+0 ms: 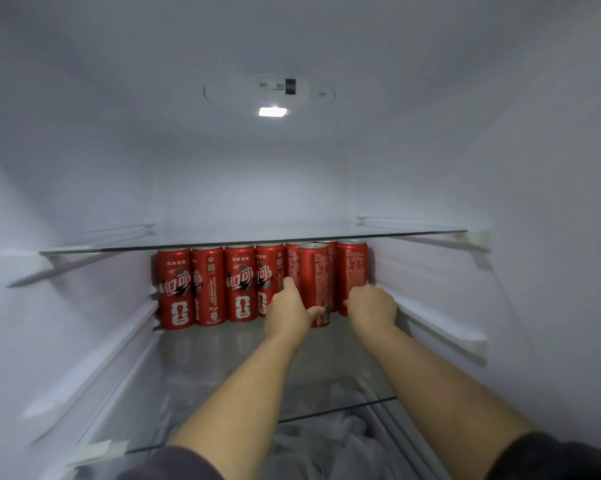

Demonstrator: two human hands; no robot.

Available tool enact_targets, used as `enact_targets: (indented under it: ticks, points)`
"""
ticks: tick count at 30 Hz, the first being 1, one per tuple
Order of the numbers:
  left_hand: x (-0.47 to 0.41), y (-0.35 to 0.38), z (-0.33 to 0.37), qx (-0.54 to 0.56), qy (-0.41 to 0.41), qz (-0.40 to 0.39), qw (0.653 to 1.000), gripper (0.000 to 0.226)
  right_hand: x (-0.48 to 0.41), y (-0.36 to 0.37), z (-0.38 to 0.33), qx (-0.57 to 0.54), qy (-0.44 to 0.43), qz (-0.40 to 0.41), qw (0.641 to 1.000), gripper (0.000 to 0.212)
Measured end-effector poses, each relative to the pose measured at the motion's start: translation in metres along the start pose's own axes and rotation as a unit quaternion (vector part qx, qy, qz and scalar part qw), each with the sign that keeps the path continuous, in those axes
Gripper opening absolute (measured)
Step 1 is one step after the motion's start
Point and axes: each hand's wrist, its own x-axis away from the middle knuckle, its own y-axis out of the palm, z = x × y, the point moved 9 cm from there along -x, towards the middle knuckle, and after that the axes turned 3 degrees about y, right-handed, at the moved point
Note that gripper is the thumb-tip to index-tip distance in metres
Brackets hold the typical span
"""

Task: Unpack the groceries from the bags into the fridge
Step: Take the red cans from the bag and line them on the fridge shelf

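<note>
I look into an open white fridge. Several red cola cans (207,285) stand in a row at the back of a glass shelf (223,358). One red can (313,282) stands a little in front of the row. My left hand (288,311) grips this front can, fingers up its left side and thumb across its lower front. My right hand (373,303) is curled round the lower part of the rightmost can (352,268). Both forearms reach in over the shelf.
An upper glass shelf (250,242) lies just above the can tops. The fridge lamp (272,111) shines from the ceiling. White side walls with shelf rails (441,323) close in left and right. Pale plastic bags (326,441) show below the shelf's front edge.
</note>
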Motion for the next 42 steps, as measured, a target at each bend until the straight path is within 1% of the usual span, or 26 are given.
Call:
enact_targets:
  ticks: [3,9,11,13,16,19,24,30,33,38,42]
  points:
    - [-0.001,0.003,-0.001,0.003,0.007,0.003,1.000,0.057,-0.002,0.004,-0.001,0.010,-0.014,0.007,1.000,0.023]
    - [-0.002,0.004,-0.001,0.017,0.020,0.009,1.000,0.061,-0.003,0.006,0.002,-0.042,-0.021,0.029,0.999,0.023]
    - [-0.001,0.002,-0.002,0.036,0.015,0.021,0.999,0.056,0.000,0.004,0.000,-0.074,-0.024,0.043,0.996,0.023]
    - [-0.001,0.000,-0.003,0.044,0.011,0.027,0.999,0.046,0.003,0.002,-0.004,-0.114,-0.036,0.050,0.992,0.023]
    - [-0.001,0.006,-0.001,0.041,0.026,0.004,0.999,0.032,0.005,0.001,-0.003,-0.159,-0.036,0.063,0.985,0.020]
    - [-0.002,0.010,0.002,0.040,0.041,-0.018,0.998,0.026,0.003,0.003,0.004,-0.185,-0.020,0.062,0.980,0.022]
    - [-0.002,0.019,0.006,0.026,0.065,-0.059,0.996,0.024,0.003,0.007,0.008,-0.231,-0.007,0.045,0.972,0.025]
    - [-0.001,0.018,0.009,0.020,0.078,-0.062,0.995,0.020,0.004,0.008,0.008,-0.260,-0.015,0.035,0.965,0.032]
    - [-0.001,0.014,0.011,0.006,0.077,-0.042,0.996,0.021,0.003,0.010,0.008,-0.269,-0.015,0.032,0.962,0.034]
    - [0.001,0.009,0.018,-0.067,0.091,-0.026,0.993,0.021,0.002,0.010,0.008,-0.266,-0.018,0.041,0.963,0.032]
    - [0.002,0.008,0.020,-0.096,0.088,-0.008,0.991,0.025,0.003,0.011,0.006,-0.254,-0.028,0.044,0.966,0.032]
